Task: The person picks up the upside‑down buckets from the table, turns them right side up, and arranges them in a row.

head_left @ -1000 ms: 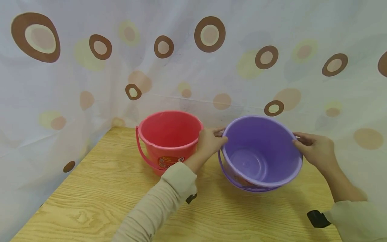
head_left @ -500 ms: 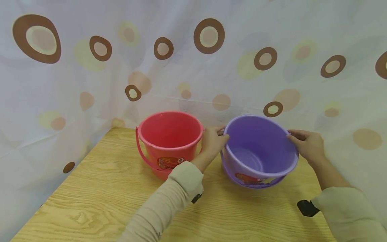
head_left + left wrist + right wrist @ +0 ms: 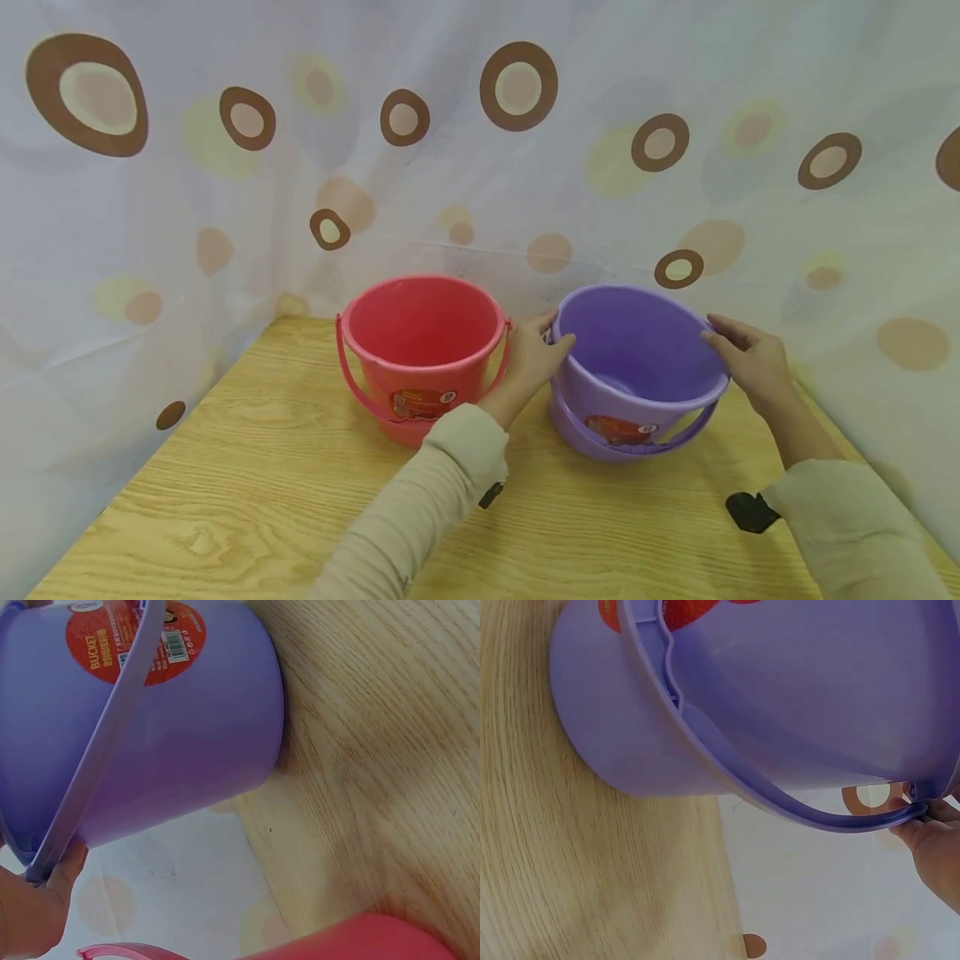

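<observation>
In the head view, a purple bucket [image 3: 581,396] stands right of centre, its mouth leaning slightly to the right. My left hand [image 3: 532,360] grips its left rim, thumb over the edge. Opposite, my right hand [image 3: 753,362] holds the right rim with the thumb at the inner side. The bucket's handle [image 3: 727,776] hangs down across the front, below a red label [image 3: 621,429]. Both wrist views show the bucket's base at the table, some of it shadowed. Just left of my left hand stands a red bucket [image 3: 420,375], upright, with its handle lowered.
Both buckets are on a wood-grain table [image 3: 225,467]. A white curtain [image 3: 450,183] with brown and yellow circles hangs behind and along the sides. A small black object [image 3: 750,512] sits at my right cuff.
The purple bucket has tipped back from leaning toward me to nearly upright and shifted slightly left. My right hand has moved left with it. The red bucket has stayed put.
</observation>
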